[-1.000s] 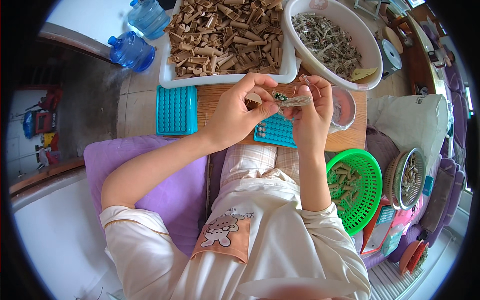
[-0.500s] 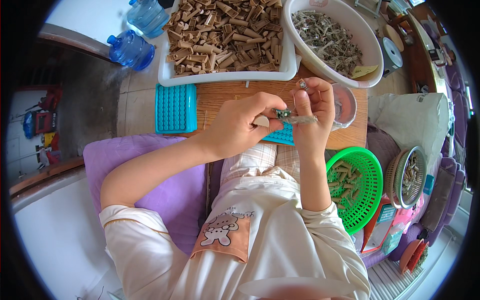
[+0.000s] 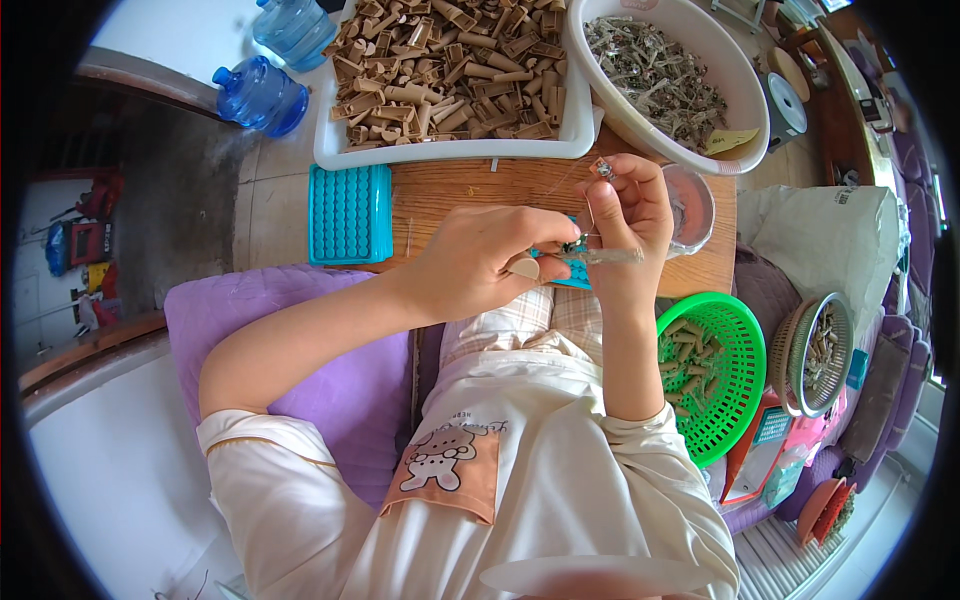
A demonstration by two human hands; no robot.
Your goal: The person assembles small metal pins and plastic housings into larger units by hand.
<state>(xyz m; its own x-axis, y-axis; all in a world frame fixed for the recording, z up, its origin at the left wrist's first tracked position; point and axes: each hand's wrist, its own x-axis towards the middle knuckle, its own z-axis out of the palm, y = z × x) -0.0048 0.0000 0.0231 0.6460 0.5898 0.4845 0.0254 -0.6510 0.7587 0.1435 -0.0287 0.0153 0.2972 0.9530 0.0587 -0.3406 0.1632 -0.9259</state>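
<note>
Over the wooden table, my left hand [image 3: 490,248] is closed, its thumb and forefinger pinching a small green circuit board [image 3: 573,243]. A tan piece with a half-round end [image 3: 523,267] sticks out from its curled fingers. My right hand [image 3: 636,205] is closed too, holding up a small metallic part [image 3: 602,168] at its fingertips. A thin wire appears to run from that part down to the board. Between the hands stretches a clear, wrinkled plastic strip [image 3: 615,256]. Beneath them lies a blue ridged tray [image 3: 578,272], partly hidden.
A white tub [image 3: 450,152] of tan half-round casings stands behind the table [image 3: 430,190]. Beside it is a pale basin [image 3: 745,160] of small wired parts. Blue stacked trays [image 3: 350,215] sit at left; a clear bowl [image 3: 700,205] and green basket [image 3: 745,400] at right.
The circuit board has turned and shows less between my left fingers. My right hand has tilted slightly, exposing more of the metallic part and the wire below it.
</note>
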